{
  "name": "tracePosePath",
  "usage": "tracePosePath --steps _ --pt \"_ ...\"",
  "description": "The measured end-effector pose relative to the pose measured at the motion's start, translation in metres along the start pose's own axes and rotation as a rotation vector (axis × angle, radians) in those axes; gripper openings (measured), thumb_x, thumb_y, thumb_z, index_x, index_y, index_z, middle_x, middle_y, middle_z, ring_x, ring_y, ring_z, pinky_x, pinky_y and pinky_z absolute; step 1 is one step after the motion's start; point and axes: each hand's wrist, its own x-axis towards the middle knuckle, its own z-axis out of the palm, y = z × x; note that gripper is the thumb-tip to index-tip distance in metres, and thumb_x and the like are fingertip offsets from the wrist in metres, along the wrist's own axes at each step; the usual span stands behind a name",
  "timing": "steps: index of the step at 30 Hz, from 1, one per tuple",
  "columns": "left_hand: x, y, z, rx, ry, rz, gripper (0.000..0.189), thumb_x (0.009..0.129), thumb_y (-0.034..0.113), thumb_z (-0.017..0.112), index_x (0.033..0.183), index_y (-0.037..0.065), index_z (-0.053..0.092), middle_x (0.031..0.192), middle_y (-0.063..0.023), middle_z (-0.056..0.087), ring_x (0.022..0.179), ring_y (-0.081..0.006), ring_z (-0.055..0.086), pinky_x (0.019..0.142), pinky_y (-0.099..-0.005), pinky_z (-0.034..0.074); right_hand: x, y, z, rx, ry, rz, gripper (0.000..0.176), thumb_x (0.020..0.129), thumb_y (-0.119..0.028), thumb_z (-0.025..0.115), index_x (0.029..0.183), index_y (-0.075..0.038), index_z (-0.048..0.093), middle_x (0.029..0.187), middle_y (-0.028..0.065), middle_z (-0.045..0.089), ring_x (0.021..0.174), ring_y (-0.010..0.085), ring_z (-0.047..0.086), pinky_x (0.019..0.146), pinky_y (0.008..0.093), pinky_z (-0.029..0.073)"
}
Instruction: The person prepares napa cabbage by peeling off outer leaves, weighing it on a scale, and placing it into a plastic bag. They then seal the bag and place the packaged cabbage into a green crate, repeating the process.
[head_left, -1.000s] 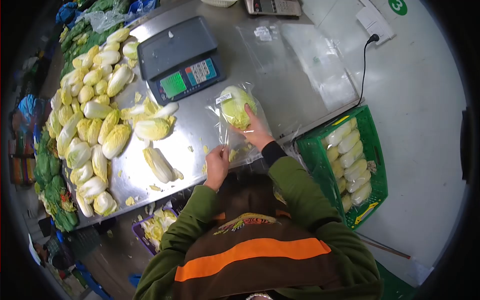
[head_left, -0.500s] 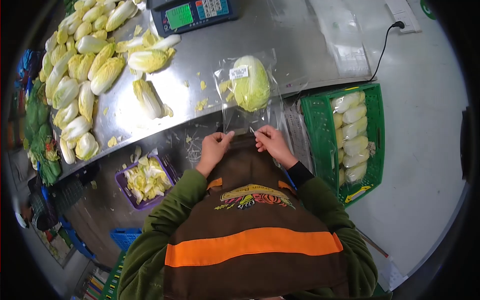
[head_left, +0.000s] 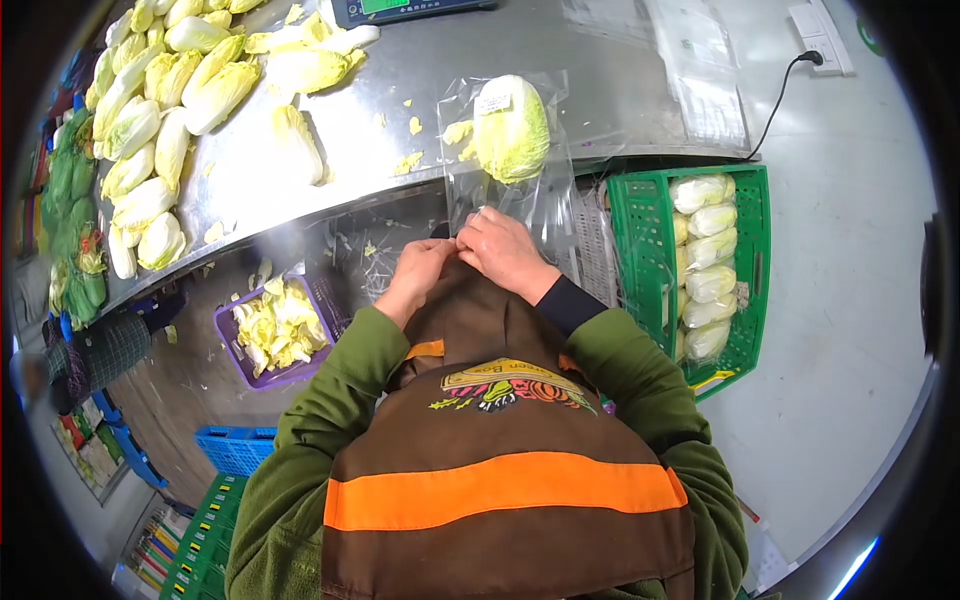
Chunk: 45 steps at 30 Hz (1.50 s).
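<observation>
A pale green napa cabbage (head_left: 518,142) lies inside a clear plastic bag (head_left: 548,205) at the table's near edge. There is a white label (head_left: 494,100) near the cabbage's upper left. The bag's open end hangs over the edge toward me. At its lower left corner my left hand (head_left: 415,275) is closed in a pinch on the bag's edge. My right hand (head_left: 503,252) is closed beside it, its fingertips meeting the left ones at the same corner. The exact grip of the fingertips on the film is partly hidden.
Many small yellow-white cabbages (head_left: 165,130) are piled on the steel table (head_left: 400,100) at left, near a scale (head_left: 410,10). Below stands a purple crate (head_left: 240,365) of leaf trimmings. Wrapped cabbages (head_left: 710,250) fill part of a green crate (head_left: 755,300) at right.
My right hand has moved left across the bag's mouth to meet my left hand. The view has shifted slightly, and the scale sits higher in it.
</observation>
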Motion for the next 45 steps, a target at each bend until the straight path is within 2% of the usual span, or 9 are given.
tracePosePath --steps 24,26,27,28,30,33,37,40,45 --pt "0.011 -0.03 0.009 0.185 0.27 0.348 0.028 0.095 0.023 0.058 0.098 0.0 0.073 0.097 -0.0054 0.071 0.079 -0.0113 0.062 0.066 -0.0272 0.05 -0.093 0.022 0.009 -0.059 -0.004 -0.115 0.015 0.085 -0.016 0.06 0.096 -0.006 0.062 0.095 0.0068 0.057 0.091 0.0254 0.056 0.08 0.0373 0.047" --pt "0.019 -0.037 -0.011 0.17 0.153 0.192 0.032 0.095 0.025 0.059 0.101 -0.003 0.072 0.094 -0.009 0.07 0.077 -0.0114 0.063 0.062 -0.0293 0.051 -0.219 0.054 0.025 -0.172 -0.181 0.167 0.023 0.086 -0.014 0.061 0.106 -0.004 0.062 0.111 0.012 0.061 0.111 0.029 0.057 0.091 0.0386 0.047" --pt "0.023 -0.041 -0.021 0.166 0.172 0.163 0.038 0.098 0.029 0.055 0.116 -0.003 0.066 0.097 -0.0124 0.069 0.081 -0.0177 0.065 0.068 -0.0345 0.052 -0.273 0.054 0.022 -0.063 -0.794 0.789 0.029 0.083 -0.013 0.062 0.111 -0.002 0.063 0.114 0.0171 0.062 0.114 0.0351 0.059 0.093 0.0437 0.048" --pt "0.037 -0.058 -0.036 0.295 0.291 0.38 0.038 0.096 0.025 0.059 0.122 -0.002 0.061 0.1 -0.0145 0.066 0.085 -0.0234 0.063 0.073 -0.0376 0.051 -0.357 0.06 0.03 -0.299 -0.799 0.499 0.03 0.086 -0.024 0.059 0.107 -0.002 0.06 0.089 0.021 0.069 0.097 0.0394 0.066 0.075 0.0453 0.054" --pt "0.042 -0.053 -0.047 0.437 0.402 0.601 0.042 0.093 0.021 0.063 0.129 0.0 0.056 0.104 -0.0165 0.063 0.09 -0.0292 0.062 0.079 -0.0407 0.05 -0.31 0.024 -0.014 -0.175 -1.0 0.75 0.023 0.084 -0.018 0.06 0.102 -0.004 0.058 0.085 0.0194 0.068 0.089 0.0403 0.066 0.068 0.0481 0.053" --pt "0.017 -0.007 -0.034 0.953 0.545 1.075 0.049 0.082 0.009 0.071 0.126 0.003 0.051 0.11 -0.0178 0.055 0.102 -0.0375 0.055 0.088 -0.0454 0.045 -0.244 0.047 -0.025 -0.336 -0.18 0.701 0.016 0.078 -0.008 0.062 0.093 -0.008 0.057 0.094 0.0152 0.061 0.086 0.0376 0.063 0.066 0.0475 0.05" --pt "0.047 0.014 -0.032 1.097 0.409 1.344 0.048 0.069 0.004 0.075 0.111 0.008 0.053 0.11 -0.0132 0.052 0.104 -0.0349 0.052 0.089 -0.0456 0.042 -0.112 0.079 -0.077 -0.452 0.221 0.156 0.022 0.081 -0.01 0.061 0.103 -0.01 0.06 0.11 0.0094 0.057 0.111 0.0305 0.053 0.092 0.0415 0.045" --pt "0.051 0.032 -0.034 1.257 0.106 1.543 0.033 0.068 0.005 0.072 0.097 0.007 0.059 0.109 -0.0094 0.056 0.107 -0.0318 0.054 0.089 -0.0431 0.045 -0.066 0.106 -0.091 -0.359 0.119 -0.221 0.025 0.081 -0.013 0.063 0.106 -0.011 0.061 0.117 0.0079 0.059 0.115 0.0283 0.053 0.097 0.0405 0.044" --pt "0.06 0.061 -0.043 1.049 -0.169 1.561 0.017 0.08 0.002 0.07 0.089 0.005 0.056 0.099 -0.0088 0.064 0.092 -0.0249 0.063 0.081 -0.0386 0.052 -0.049 0.12 -0.089 -0.061 0.09 -0.134 0.014 0.09 -0.018 0.063 0.099 -0.007 0.06 0.101 0.0083 0.068 0.099 0.0224 0.064 0.087 0.0358 0.049"
